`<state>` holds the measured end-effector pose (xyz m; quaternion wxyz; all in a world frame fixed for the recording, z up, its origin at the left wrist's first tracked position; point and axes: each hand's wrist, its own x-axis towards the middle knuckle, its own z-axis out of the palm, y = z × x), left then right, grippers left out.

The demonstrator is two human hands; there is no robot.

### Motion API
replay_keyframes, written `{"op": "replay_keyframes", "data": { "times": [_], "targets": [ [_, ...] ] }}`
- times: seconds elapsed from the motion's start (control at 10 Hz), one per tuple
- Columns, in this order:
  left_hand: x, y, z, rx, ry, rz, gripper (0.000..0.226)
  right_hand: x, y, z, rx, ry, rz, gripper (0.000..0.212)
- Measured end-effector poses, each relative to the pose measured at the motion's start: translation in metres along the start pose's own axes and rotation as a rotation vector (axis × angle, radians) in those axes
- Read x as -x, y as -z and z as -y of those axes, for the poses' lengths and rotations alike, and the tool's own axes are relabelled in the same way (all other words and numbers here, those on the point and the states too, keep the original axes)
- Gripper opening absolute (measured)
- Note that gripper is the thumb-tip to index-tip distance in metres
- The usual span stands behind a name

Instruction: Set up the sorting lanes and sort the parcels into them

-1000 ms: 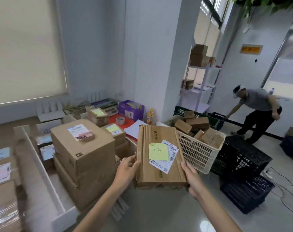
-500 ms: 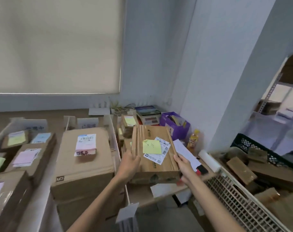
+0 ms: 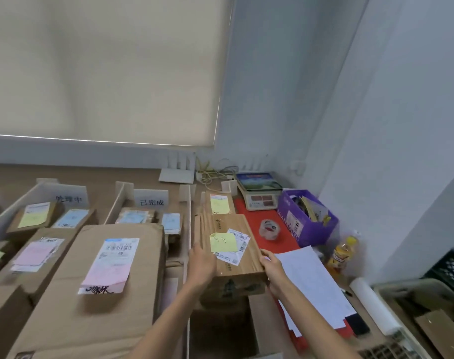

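Cardboard, brown and flat, the parcel [image 3: 246, 269] was held level over the rightmost lane, just right of a white divider [image 3: 187, 224] and above another box [image 3: 219, 206] bearing a yellow note. The left grip [image 3: 201, 265] was curled round its left edge, and the right grip [image 3: 272, 268] was clamped on its right edge. A yellow sticky note [image 3: 223, 242] lay on top. To its right on the counter [image 3: 143, 174] stood a scale [image 3: 259, 195], a tape roll [image 3: 269, 229] and a purple box [image 3: 306, 224].
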<state>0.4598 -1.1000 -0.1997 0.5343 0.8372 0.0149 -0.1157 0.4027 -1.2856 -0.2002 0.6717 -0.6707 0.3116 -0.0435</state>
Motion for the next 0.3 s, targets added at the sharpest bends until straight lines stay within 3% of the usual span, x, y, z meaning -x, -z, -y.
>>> {"op": "replay_keyframes", "data": {
  "times": [0.2,0.3],
  "targets": [
    [0.016,0.002,-0.002,-0.071,-0.039,-0.001,0.045,-0.01,0.006,-0.012,0.202,0.053,0.061,0.038],
    [0.029,0.015,-0.012,-0.084,-0.104,-0.017,0.043,0.01,0.011,-0.004,0.284,0.133,-0.031,0.039]
  ]
}}
